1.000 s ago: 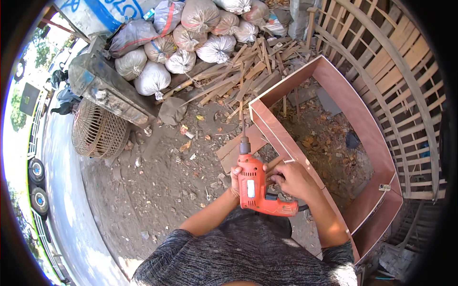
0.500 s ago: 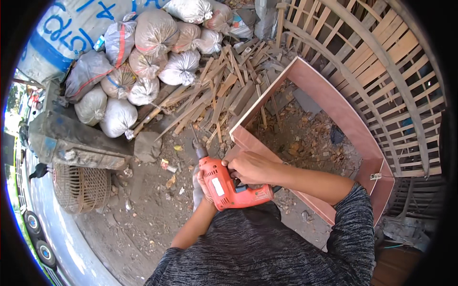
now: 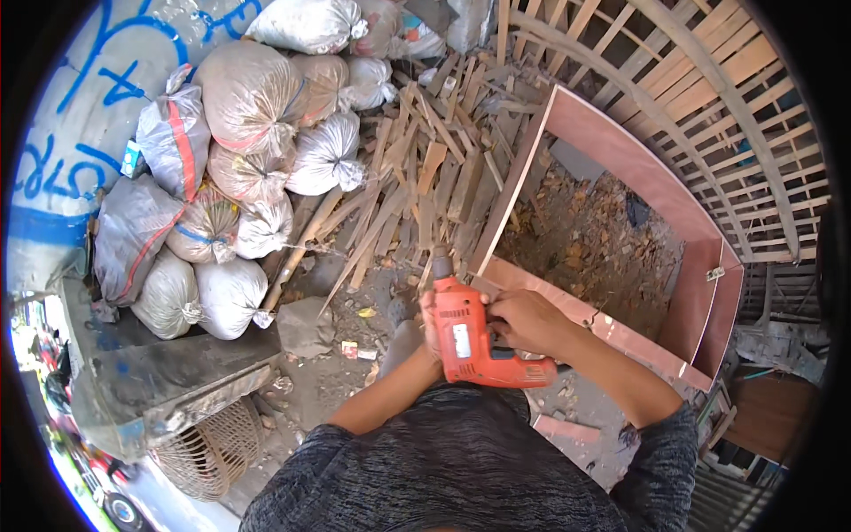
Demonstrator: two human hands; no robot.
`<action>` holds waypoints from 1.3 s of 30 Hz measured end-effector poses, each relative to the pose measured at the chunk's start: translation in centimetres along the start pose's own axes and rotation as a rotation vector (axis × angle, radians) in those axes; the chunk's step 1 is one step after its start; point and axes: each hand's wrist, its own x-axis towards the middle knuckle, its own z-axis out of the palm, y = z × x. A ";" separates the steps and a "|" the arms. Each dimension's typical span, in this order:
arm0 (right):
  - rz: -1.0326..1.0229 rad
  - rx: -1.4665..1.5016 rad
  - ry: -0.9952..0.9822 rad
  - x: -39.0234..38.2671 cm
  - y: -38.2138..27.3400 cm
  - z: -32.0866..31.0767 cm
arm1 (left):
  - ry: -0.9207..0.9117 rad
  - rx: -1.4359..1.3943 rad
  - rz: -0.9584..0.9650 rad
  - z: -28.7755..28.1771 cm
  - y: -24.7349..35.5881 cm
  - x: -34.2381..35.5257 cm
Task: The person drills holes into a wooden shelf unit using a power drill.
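Dirt yard | both hands grip red drill (image 3: 474,341) | beside plywood frame (image 3: 620,332)

Up and to the left of the fingers (image 3: 523,310), tied plastic sacks (image 3: 253,97), white and grey with red bands, are lying heaped. Further left, a white banner (image 3: 84,115) with blue painted strokes is hanging behind them.

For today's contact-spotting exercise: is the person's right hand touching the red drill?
Touching. The head view shows the right hand laid against the side of the red drill, fingers on its body with no gap between them.
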 end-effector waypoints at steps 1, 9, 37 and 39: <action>0.074 -0.010 0.003 0.6 -0.5 -0.2 | 0.010 -0.031 -0.012 -0.4 0.9 0.2; 0.193 0.139 0.111 4.0 -0.9 0.9 | 0.221 0.134 -0.166 -2.1 4.6 0.3; 0.208 -0.363 0.430 1.2 -0.9 -0.1 | 0.400 0.310 -0.198 7.6 5.1 10.2; 0.221 0.030 0.610 0.8 -1.6 -0.4 | 0.303 0.280 -0.216 7.7 5.1 10.0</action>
